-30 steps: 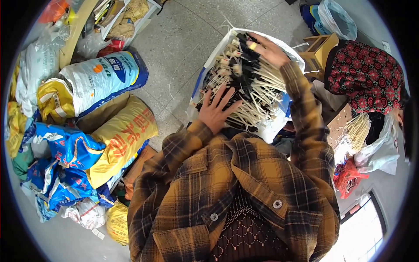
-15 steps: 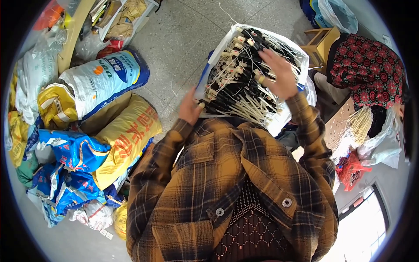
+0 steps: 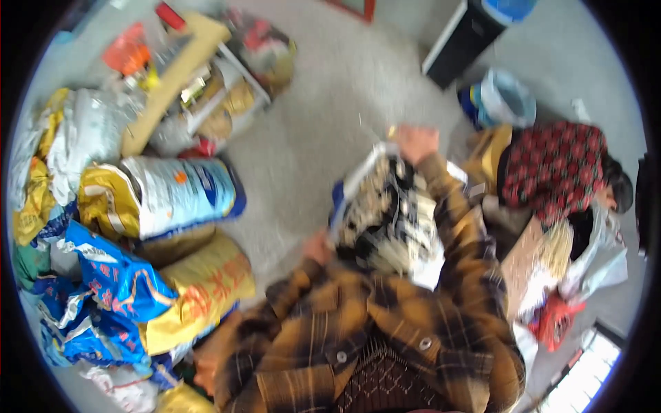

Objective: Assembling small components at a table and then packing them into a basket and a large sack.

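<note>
A white-rimmed sack with blue on its outside stands in front of me. It is filled with bundled black-and-white cables with pale connectors and loose white wire ends. My right hand is at the sack's far edge, its arm reaching along the right side of the cables. Close by the sack's near left side is my left hand. Both hands are smeared by motion, so I cannot tell whether their fingers grip the sack.
Stuffed sacks, one light blue and white, one yellow, and blue bags line the left. A person in a red-and-black patterned top sits at right beside a board and a wire bundle. A lined bin stands behind.
The view has tilted up, showing more floor and a dark bin at the back. My right hand has moved from above the cables to the sack's far edge. My left hand stays at the left side.
</note>
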